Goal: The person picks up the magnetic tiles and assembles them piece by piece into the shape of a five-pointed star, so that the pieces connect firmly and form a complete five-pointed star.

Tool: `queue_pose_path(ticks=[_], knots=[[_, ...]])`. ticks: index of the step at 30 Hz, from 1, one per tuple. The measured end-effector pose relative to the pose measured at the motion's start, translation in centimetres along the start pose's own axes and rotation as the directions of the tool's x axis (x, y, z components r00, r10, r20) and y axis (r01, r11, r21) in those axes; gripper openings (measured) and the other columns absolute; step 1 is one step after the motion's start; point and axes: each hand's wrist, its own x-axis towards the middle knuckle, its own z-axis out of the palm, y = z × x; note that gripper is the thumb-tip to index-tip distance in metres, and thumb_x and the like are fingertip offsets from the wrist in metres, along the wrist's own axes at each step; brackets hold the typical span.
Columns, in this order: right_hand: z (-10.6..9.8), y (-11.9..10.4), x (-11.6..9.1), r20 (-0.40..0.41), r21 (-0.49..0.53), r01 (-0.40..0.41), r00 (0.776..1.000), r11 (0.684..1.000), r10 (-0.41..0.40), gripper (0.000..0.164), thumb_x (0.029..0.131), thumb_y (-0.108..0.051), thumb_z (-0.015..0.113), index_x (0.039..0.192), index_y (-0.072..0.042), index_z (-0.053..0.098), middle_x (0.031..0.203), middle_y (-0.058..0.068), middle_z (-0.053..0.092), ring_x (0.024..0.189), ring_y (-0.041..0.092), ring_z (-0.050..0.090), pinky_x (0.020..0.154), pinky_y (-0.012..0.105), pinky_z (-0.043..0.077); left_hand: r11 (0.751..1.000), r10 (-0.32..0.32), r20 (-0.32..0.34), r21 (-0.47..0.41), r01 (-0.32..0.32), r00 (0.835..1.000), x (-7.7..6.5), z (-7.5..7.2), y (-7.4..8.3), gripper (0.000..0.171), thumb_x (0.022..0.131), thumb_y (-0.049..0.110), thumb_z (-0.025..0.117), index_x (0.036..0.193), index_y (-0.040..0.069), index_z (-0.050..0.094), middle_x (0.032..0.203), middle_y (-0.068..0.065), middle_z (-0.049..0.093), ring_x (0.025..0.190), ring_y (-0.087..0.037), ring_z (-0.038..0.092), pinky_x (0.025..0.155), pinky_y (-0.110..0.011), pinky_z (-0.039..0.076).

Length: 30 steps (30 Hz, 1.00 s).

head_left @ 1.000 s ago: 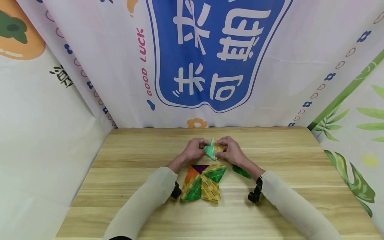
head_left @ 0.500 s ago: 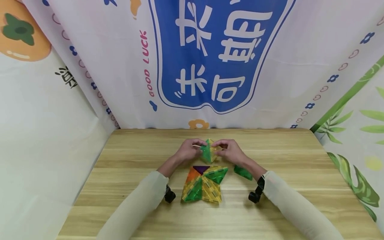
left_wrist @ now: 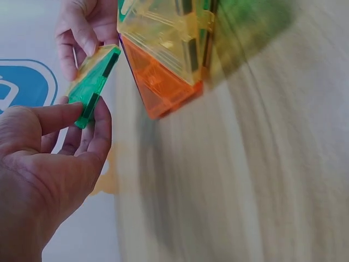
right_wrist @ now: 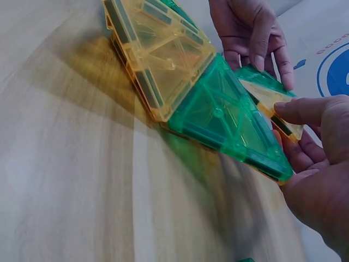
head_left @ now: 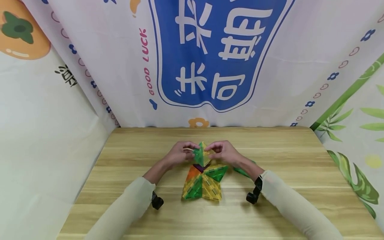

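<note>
My left hand point(head_left: 178, 152) pinches a translucent green triangular magnetic tile point(left_wrist: 94, 90) between thumb and fingers. My right hand point(head_left: 225, 152) pinches the yellow triangular magnetic tile point(right_wrist: 268, 99) joined edge to edge with it, so both hands hold one folded pair. In the head view the pair overlaps the far side of a star-like magnetic-tile structure point(head_left: 211, 188), partly covering its purple tile point(head_left: 198, 167). Green and yellow tiles make up the structure's near and right parts, and an orange tile point(left_wrist: 161, 84) its left part. The right wrist view shows my right hand close beside the structure's green tip.
A loose green piece point(head_left: 241, 171) lies on the wooden table point(head_left: 288, 153), partly hidden by my right forearm. A printed cloth point(head_left: 132, 113) hangs behind the table's back edge. Black cameras sit on both wrists.
Both hands have brought the green and yellow pair left and nearer, from behind the structure to over its far edge. The pair has tilted more upright. The structure has stayed put.
</note>
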Motion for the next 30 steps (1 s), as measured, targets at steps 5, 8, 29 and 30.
queue_pose_path(ticks=[5, 8, 29, 30], knots=[[0.2, 0.2, 0.1, 0.032, 0.035, -0.018, 0.999, 0.999, 0.017, 0.032, 0.089, 0.007, 0.079, 0.12, 0.003, 0.074, 0.109, 0.014, 0.076, 0.078, 0.015, 0.066, 0.062, 0.023, 0.053, 0.998, -0.024, 0.038, -0.053, 0.026, 0.999, -0.2, -0.3, -0.7, 0.037, 0.097, -0.01, 0.06, 0.128, 0.004, 0.071, 0.136, -0.018, 0.063, 0.103, -0.023, 0.071, 0.095, -0.047, 0.061], [0.2, 0.6, 0.2, 0.052, 0.059, -0.007, 0.999, 0.998, 0.004, 0.034, 0.088, 0.009, 0.079, 0.122, 0.006, 0.071, 0.111, 0.018, 0.074, 0.086, 0.017, 0.07, 0.069, 0.025, 0.058, 0.993, -0.041, 0.059, -0.109, 0.047, 0.997, -0.1, -0.4, -1.3, 0.036, 0.099, -0.01, 0.059, 0.13, 0.004, 0.07, 0.136, -0.017, 0.062, 0.106, -0.023, 0.071, 0.097, -0.045, 0.061], [0.3, 1.5, 0.4, 0.091, -0.158, 0.092, 0.993, 0.983, -0.079, 0.032, 0.09, 0.001, 0.082, 0.121, 0.0, 0.072, 0.117, 0.015, 0.074, 0.105, 0.027, 0.071, 0.088, 0.031, 0.061, 0.973, 0.103, 0.07, 0.2, -0.116, 0.992, -1.0, 0.4, -3.1, 0.023, 0.099, -0.001, 0.07, 0.122, 0.003, 0.071, 0.122, -0.012, 0.072, 0.116, -0.027, 0.068, 0.099, -0.039, 0.058], [0.4, 1.4, 0.4, 0.093, -0.181, 0.11, 0.991, 0.977, -0.095, 0.034, 0.09, 0.0, 0.082, 0.123, -0.001, 0.072, 0.122, 0.015, 0.072, 0.108, 0.028, 0.07, 0.089, 0.031, 0.061, 0.966, 0.119, 0.07, 0.224, -0.132, 0.99, -1.2, 0.4, -3.1, 0.022, 0.1, 0.0, 0.07, 0.122, 0.003, 0.071, 0.122, -0.012, 0.072, 0.115, -0.027, 0.068, 0.098, -0.039, 0.059]])
